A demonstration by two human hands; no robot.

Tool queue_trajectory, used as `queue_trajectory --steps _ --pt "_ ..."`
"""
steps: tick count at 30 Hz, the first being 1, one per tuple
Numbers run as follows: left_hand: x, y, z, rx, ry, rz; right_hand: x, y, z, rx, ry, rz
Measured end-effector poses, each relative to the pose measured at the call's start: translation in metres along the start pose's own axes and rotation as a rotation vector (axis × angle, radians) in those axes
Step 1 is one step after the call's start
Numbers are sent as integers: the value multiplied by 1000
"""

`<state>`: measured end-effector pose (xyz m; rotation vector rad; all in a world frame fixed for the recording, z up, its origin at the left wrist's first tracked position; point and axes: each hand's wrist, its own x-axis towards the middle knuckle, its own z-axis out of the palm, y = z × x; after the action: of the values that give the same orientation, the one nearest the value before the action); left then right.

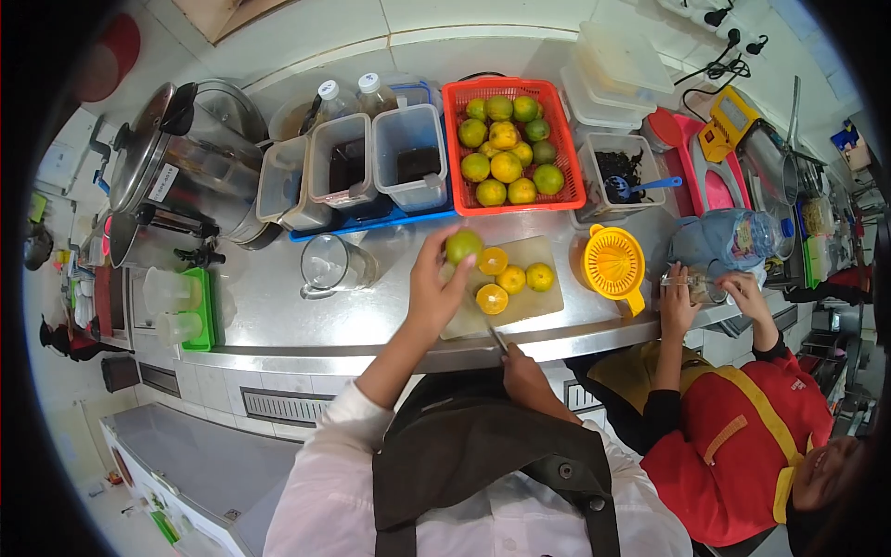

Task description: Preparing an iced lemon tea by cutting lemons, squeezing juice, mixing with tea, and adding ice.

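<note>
My left hand [438, 285] grips a whole green orange [463, 246] above the left edge of a pale cutting board [539, 303]. A knife [495, 334] is in my right hand [523, 372] at the counter's front edge, its blade reaching over the board. Several cut orange pieces lie on the board, among them a half [492, 299] with its cut face up and another piece [540, 276] at the right. Right of the board stands a yellow citrus juicer [613, 262]. Behind the board, a red plastic basket [572, 177] holds many green and yellow oranges.
A glass mug [327, 268] stands left on the steel counter [271, 313]. Plastic containers [411, 157] of dark liquid stand behind it, beside a large steel pot [202, 167]. At right, a co-worker's hands [679, 306] hold a glass near a big water bottle [727, 239].
</note>
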<state>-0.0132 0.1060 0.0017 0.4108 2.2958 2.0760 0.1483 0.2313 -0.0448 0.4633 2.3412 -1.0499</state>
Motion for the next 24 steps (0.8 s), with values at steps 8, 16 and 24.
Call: queue_trajectory --steps 8,16,24 --pt "-79 -78 -1 16 128 -119 -23 -17 -13 -5 33 81" --pt "-77 -91 -9 -36 88 -102 -23 -20 -10 -71 -28 127" --pt "-79 -102 4 -216 164 -204 -31 -25 -10 -98 -80 132"
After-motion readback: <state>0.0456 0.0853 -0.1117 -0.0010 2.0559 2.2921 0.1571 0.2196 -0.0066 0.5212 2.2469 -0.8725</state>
